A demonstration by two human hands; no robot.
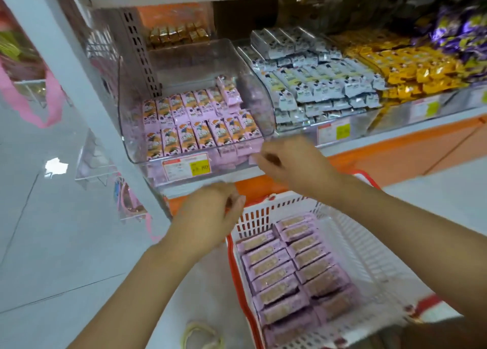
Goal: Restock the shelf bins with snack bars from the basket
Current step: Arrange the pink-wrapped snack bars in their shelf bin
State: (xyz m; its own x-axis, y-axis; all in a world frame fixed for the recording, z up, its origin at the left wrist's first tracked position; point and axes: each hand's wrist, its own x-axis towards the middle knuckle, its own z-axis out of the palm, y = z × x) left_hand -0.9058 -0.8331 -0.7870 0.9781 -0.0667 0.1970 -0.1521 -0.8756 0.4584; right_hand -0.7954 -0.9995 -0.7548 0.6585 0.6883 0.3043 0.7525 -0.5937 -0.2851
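Bars (pixel 290 275) lie in the basket (pixel 369 256), below and to the right of the bin (pixel 200 56); more fill the bin itself.

Right of the bin sit grey packs (pixel 316 85), then yellow packs (pixel 411 69) and purple packs (pixel 458 24). Behind the bin are gold packs (pixel 176 34), and a white post (pixel 87 85) stands to its left. A price tag (pixel 187 165) is on the bin's front.

The right hand (pixel 292 161) covers the bin's lower right corner, its fingertips at the front bars; blur hides whether it grips 1. The left hand (pixel 208 211) hovers below the bin, fingers loosely curled, with nothing seen in them.

In the basket the bars lie flat in 2 columns, pink with a tan panel. In the bin they stand in 2 rows, printed pink and orange, with 1 propped higher at the back right.
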